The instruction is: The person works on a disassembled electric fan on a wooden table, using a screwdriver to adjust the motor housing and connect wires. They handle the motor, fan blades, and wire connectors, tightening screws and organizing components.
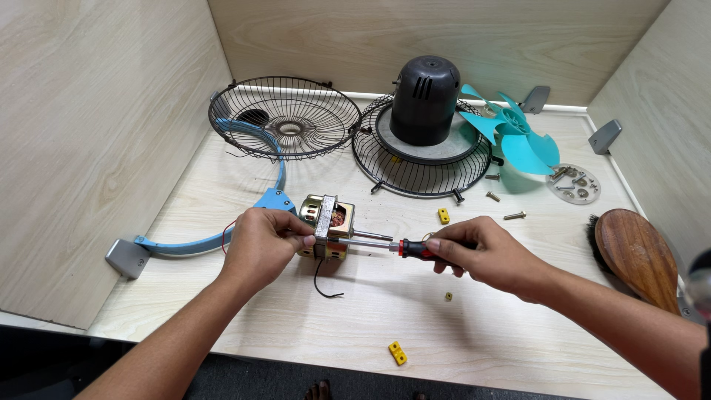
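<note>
Motor (326,227) of a dismantled fan is held just above the surface (474,326), near its middle, steel shaft pointing to the right. The left hand (261,247) is clenched around the motor's left end, thumb and fingers on the laminated metal core. The right hand (485,255) is closed on the red-and-black handle of a screwdriver (385,245), whose tip is set against the motor's frame just below the shaft.

Handling, as judged: the motor is taken to be dense and heavy for its bulk, rigid, with bare metal faces that could slip under torque. The copper windings seen through the frame opening, and the thin black and red leads hanging below, are judged delicate. A hold on the square core, clear of windings and leads, is judged soundest. The screwdriver is stiff and light, its moulded handle offering good purchase.

Surface: pale wood-grain laminate, enclosed on three sides by walls of the same board. At the back lie two black wire guards (285,118), a dark motor housing (424,89) resting on the right-hand guard, and a turquoise blade (518,141). A blue curved stand arm (200,241) lies to the left. Loose screws (514,215), small yellow blocks (398,352), a clear disc holding hardware (574,185) and a wooden brush (637,255) are scattered at right and front.
</note>
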